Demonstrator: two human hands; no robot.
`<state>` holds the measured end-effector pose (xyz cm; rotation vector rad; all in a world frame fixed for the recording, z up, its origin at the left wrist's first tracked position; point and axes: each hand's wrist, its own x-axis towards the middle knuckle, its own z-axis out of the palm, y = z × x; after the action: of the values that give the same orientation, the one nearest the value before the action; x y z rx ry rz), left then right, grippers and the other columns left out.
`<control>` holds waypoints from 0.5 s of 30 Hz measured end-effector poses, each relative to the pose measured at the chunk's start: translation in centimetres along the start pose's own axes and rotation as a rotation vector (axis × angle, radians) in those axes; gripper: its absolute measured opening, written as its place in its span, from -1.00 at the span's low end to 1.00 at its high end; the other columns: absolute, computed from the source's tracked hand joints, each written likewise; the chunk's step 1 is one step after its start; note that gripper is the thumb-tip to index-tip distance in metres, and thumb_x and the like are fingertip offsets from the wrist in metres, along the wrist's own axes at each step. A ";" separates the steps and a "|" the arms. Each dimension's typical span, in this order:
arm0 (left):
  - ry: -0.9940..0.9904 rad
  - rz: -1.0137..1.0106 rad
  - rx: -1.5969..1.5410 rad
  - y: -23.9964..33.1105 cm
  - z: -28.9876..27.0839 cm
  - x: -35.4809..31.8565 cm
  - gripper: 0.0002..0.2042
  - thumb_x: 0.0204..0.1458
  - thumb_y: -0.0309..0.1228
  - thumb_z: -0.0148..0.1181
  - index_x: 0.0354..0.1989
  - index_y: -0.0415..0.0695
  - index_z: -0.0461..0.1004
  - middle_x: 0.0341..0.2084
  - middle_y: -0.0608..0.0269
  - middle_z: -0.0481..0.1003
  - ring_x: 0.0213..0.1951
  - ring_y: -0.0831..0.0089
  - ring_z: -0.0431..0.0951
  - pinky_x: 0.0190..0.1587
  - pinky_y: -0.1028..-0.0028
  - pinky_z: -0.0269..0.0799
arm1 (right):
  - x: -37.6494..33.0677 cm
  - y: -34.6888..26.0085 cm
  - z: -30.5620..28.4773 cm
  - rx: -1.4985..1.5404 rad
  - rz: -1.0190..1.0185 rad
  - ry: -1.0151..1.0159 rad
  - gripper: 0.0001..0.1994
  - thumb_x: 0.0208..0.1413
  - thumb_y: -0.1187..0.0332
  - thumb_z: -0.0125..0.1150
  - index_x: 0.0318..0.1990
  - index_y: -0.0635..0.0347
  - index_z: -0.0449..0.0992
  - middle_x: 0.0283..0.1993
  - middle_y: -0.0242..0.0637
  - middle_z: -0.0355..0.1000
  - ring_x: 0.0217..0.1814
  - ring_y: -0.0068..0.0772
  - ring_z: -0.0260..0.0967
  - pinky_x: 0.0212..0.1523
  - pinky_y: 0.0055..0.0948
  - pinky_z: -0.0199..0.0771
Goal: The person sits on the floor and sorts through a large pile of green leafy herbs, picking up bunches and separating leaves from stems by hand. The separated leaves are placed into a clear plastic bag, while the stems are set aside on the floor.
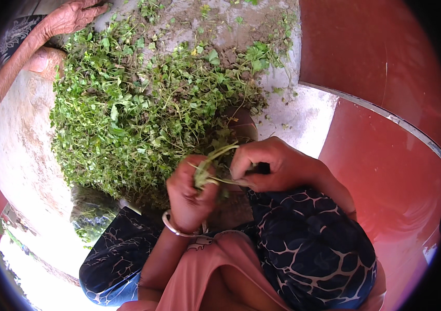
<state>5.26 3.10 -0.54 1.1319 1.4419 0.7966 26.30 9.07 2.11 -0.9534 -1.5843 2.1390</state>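
Observation:
Between my two hands is a small bunch of leafy green herb stems (203, 173), slightly blurred. My left hand (189, 185), with a pale bangle on its wrist, is closed around the bunch. Fingers pinched, my right hand (267, 165) grips the ends of pale stems that stretch across from the left hand. Just beyond both hands spreads a large heap of green leafy herbs (127, 114), with soil and some yellowed leaves among the stems.
Another person's hand (72, 18) rests by the heap's far left edge. Red panels (376, 140) stand on the right. A clear plastic bag (93, 212) with greens lies by my left knee. Loose soil (228, 54) and leaf scraps cover the far floor.

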 end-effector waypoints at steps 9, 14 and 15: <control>0.039 -0.523 -0.647 0.5 -1.7 0.7 -0.84 0.06 -0.34 0.15 -0.28 -0.16 0.44 -0.47 0.43 0.43 -0.44 0.66 0.33 -0.33 0.61 0.23 | -0.6 4.3 -3.9 -1.234 0.108 0.561 -0.72 -0.03 0.30 0.17 -0.13 0.13 0.46 -0.13 -0.18 0.37 -0.04 -0.12 0.34 -0.04 -0.23 0.35; 0.045 -0.528 -0.655 1.3 -1.6 1.2 -0.80 0.03 -0.27 0.20 -0.30 -0.12 0.45 -0.48 0.45 0.41 -0.44 0.63 0.32 -0.34 0.60 0.22 | 2.0 6.1 -4.9 -1.120 -0.010 0.790 -0.71 -0.09 0.34 0.25 -0.15 0.12 0.47 -0.20 -0.30 0.38 -0.18 -0.21 0.39 -0.24 -0.35 0.44; 0.084 -0.532 -0.619 1.6 -1.5 1.3 -0.80 0.01 -0.25 0.22 -0.31 -0.10 0.46 -0.50 0.46 0.39 -0.46 0.63 0.31 -0.37 0.60 0.21 | 2.8 6.0 -4.5 -1.088 -0.020 0.791 -0.74 -0.08 0.33 0.25 -0.18 0.12 0.47 -0.27 -0.29 0.35 -0.22 -0.20 0.39 -0.26 -0.32 0.44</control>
<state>4.19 5.03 0.75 0.2304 1.3381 0.8231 28.07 12.01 -5.16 -1.7325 -2.1524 0.5191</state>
